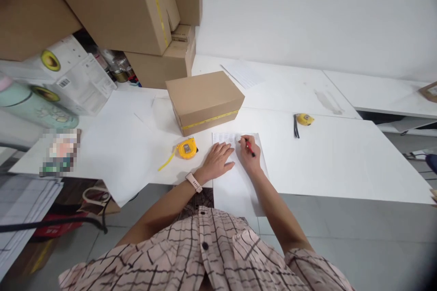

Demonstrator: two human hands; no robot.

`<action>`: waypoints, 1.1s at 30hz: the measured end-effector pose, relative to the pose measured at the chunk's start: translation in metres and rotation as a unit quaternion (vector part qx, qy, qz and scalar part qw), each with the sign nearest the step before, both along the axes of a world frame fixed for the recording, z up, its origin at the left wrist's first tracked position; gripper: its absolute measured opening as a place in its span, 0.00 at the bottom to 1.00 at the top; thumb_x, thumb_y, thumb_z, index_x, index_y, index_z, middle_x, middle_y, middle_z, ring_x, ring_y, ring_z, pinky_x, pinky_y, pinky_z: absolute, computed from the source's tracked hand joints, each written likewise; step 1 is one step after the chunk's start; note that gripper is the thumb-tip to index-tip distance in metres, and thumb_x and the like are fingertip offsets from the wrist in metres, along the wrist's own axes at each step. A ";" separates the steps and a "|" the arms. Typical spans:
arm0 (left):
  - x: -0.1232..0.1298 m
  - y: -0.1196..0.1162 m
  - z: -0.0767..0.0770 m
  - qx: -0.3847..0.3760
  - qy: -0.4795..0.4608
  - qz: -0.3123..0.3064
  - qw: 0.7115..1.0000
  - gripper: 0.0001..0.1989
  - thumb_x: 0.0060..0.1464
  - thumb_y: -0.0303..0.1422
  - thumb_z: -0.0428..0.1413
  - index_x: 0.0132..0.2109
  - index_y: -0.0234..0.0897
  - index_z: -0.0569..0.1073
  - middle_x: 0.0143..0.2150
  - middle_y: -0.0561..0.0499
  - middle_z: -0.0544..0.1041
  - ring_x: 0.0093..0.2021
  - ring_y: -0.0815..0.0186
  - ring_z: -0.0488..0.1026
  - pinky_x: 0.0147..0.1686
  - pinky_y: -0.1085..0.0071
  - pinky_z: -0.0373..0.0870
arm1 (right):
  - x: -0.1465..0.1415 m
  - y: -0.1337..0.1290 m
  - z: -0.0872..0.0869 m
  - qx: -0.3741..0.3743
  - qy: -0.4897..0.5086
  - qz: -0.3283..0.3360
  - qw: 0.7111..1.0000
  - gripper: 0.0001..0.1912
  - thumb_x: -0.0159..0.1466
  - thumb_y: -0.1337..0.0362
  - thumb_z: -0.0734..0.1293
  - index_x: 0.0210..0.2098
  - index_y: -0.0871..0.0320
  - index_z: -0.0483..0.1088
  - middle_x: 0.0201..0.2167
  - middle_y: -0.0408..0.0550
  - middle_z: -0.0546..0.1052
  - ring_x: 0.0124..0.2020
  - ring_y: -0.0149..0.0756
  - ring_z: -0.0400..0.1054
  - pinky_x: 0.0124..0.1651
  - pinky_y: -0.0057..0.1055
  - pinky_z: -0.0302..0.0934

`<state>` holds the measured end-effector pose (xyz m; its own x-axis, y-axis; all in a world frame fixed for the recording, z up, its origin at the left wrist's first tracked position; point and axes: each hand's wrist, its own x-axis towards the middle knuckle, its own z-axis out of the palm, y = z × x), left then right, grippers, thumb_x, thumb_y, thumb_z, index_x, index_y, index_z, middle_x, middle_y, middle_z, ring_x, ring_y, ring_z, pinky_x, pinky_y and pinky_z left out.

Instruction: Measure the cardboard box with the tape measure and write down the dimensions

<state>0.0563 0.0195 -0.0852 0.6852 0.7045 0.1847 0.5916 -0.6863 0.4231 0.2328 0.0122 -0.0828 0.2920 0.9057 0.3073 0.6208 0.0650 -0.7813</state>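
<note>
A red pen (pixel 249 146) with a black end is gripped in my right hand (pixel 251 157), its tip at a white sheet of paper (pixel 232 195). Rows of small writing run along the sheet's top, too small to read. My left hand (pixel 216 162) lies flat on the sheet's left side with fingers stretched out. Left of that hand rests a yellow tape measure (pixel 187 148), a short length of its tape pulled out. Just beyond the paper sits a closed cardboard box (pixel 206 100) with a yellow measuring strip along its front side.
Cardboard boxes (pixel 116 9) are stacked at the back left, beside a mint-green bottle (pixel 41 107). A second tape measure (pixel 304 119) with a black strap lies to the right on the white table (pixel 327 159). Printed paper (pixel 242 72) lies near the wall. Large white sheets overhang the left edge.
</note>
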 end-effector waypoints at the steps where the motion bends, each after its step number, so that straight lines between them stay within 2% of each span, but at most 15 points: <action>1: -0.001 -0.001 0.001 -0.002 -0.008 0.003 1.000 0.23 0.62 0.37 0.57 0.62 0.34 0.70 0.66 0.39 0.69 0.68 0.49 0.62 0.69 0.49 0.53 | 0.004 -0.009 0.000 -0.006 -0.056 0.030 0.998 0.12 0.70 0.59 0.57 0.47 0.55 0.68 0.41 0.51 0.77 0.42 0.41 0.71 0.45 0.36 0.63; 3: -0.007 -0.003 0.006 0.006 -0.035 0.022 0.999 0.19 0.62 0.35 0.57 0.58 0.36 0.73 0.63 0.39 0.72 0.66 0.51 0.65 0.67 0.50 0.57 | 0.012 -0.027 -0.003 -0.018 -0.175 0.066 0.982 0.17 0.67 0.66 0.58 0.53 0.56 0.69 0.49 0.55 0.77 0.52 0.47 0.69 0.52 0.40 0.62; 5: -0.019 -0.007 0.013 0.037 -0.071 0.064 0.995 0.16 0.62 0.33 0.56 0.55 0.37 0.74 0.60 0.39 0.74 0.64 0.51 0.66 0.65 0.50 0.60 | 0.018 -0.040 -0.008 -0.037 -0.263 0.061 0.962 0.23 0.65 0.71 0.58 0.58 0.58 0.69 0.55 0.57 0.76 0.57 0.49 0.65 0.55 0.42 0.60; 7: -0.039 -0.012 0.020 0.080 -0.096 0.125 0.984 0.14 0.63 0.32 0.55 0.54 0.37 0.74 0.59 0.39 0.73 0.63 0.50 0.66 0.65 0.49 0.60 | 0.020 -0.047 -0.014 -0.050 -0.309 0.042 0.949 0.28 0.64 0.75 0.56 0.61 0.57 0.67 0.60 0.56 0.74 0.61 0.48 0.63 0.57 0.43 0.59; 11: -0.084 -0.016 0.023 0.109 -0.078 0.251 0.959 0.17 0.59 0.32 0.58 0.55 0.35 0.72 0.61 0.36 0.71 0.63 0.45 0.64 0.63 0.47 0.60 | 0.014 -0.049 -0.017 -0.045 -0.324 0.032 0.944 0.32 0.64 0.78 0.54 0.65 0.58 0.65 0.62 0.55 0.72 0.61 0.48 0.63 0.59 0.44 0.58; 14: -0.107 -0.012 0.016 0.070 -0.048 0.284 0.955 0.26 0.56 0.32 0.61 0.61 0.35 0.68 0.62 0.35 0.69 0.62 0.43 0.64 0.61 0.46 0.63 | 0.001 -0.048 -0.007 -0.024 -0.291 0.027 0.956 0.27 0.66 0.75 0.56 0.62 0.61 0.68 0.57 0.57 0.76 0.58 0.49 0.65 0.58 0.45 0.58; 17: -0.115 -0.006 0.014 0.024 -0.059 0.282 0.957 0.30 0.55 0.33 0.61 0.63 0.36 0.66 0.61 0.36 0.70 0.60 0.44 0.65 0.60 0.46 0.63 | -0.016 -0.049 0.005 -0.005 -0.233 0.064 0.970 0.22 0.68 0.71 0.57 0.57 0.59 0.72 0.53 0.56 0.78 0.55 0.50 0.66 0.57 0.47 0.59; 19: -0.114 -0.006 0.019 -0.016 -0.100 0.276 0.956 0.29 0.54 0.33 0.62 0.62 0.37 0.68 0.57 0.38 0.73 0.59 0.46 0.67 0.59 0.48 0.64 | -0.029 -0.051 0.012 -0.005 -0.166 0.100 0.981 0.20 0.69 0.68 0.57 0.55 0.58 0.74 0.51 0.56 0.79 0.54 0.50 0.67 0.57 0.48 0.60; 22: -0.106 -0.015 0.037 -0.131 -0.194 0.205 0.950 0.26 0.55 0.37 0.62 0.60 0.40 0.70 0.56 0.42 0.75 0.56 0.51 0.72 0.58 0.53 0.67 | -0.048 -0.053 0.020 -0.044 0.026 0.146 0.988 0.19 0.71 0.57 0.58 0.55 0.55 0.74 0.52 0.55 0.78 0.54 0.48 0.69 0.58 0.48 0.62; 24: -0.099 -0.025 0.051 -0.202 -0.233 0.131 0.942 0.26 0.56 0.39 0.63 0.59 0.42 0.69 0.58 0.43 0.75 0.56 0.54 0.73 0.57 0.57 0.69 | -0.056 -0.054 0.025 -0.096 0.187 0.181 0.961 0.22 0.71 0.49 0.59 0.55 0.53 0.74 0.54 0.53 0.78 0.54 0.46 0.71 0.58 0.45 0.64; 26: -0.092 -0.034 0.063 -0.237 -0.238 0.083 0.938 0.26 0.54 0.38 0.64 0.59 0.43 0.69 0.58 0.44 0.75 0.56 0.55 0.74 0.56 0.58 0.69 | -0.059 -0.055 0.032 -0.141 0.300 0.201 0.922 0.27 0.69 0.42 0.60 0.53 0.54 0.75 0.49 0.52 0.79 0.50 0.44 0.72 0.55 0.43 0.65; 29: -0.087 -0.040 0.074 -0.257 -0.234 0.071 0.935 0.24 0.54 0.36 0.64 0.57 0.43 0.70 0.56 0.45 0.76 0.54 0.55 0.75 0.55 0.58 0.70 | -0.056 -0.054 0.044 -0.176 0.359 0.193 0.896 0.30 0.63 0.37 0.65 0.46 0.57 0.78 0.38 0.50 0.79 0.41 0.41 0.72 0.51 0.41 0.66; 33: -0.085 -0.037 0.081 -0.252 -0.228 0.083 0.937 0.24 0.52 0.35 0.64 0.56 0.42 0.71 0.55 0.45 0.76 0.54 0.55 0.75 0.55 0.57 0.70 | -0.051 -0.049 0.058 -0.208 0.406 0.198 0.867 0.29 0.58 0.37 0.70 0.42 0.56 0.77 0.35 0.47 0.76 0.38 0.36 0.70 0.47 0.38 0.66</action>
<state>-0.0288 -0.0176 -0.0040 0.4896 0.8708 0.0460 0.3520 -0.2456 0.9032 0.1821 -0.0369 -0.0245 -0.0997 0.9675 -0.2326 -0.1523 -0.2458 -0.9573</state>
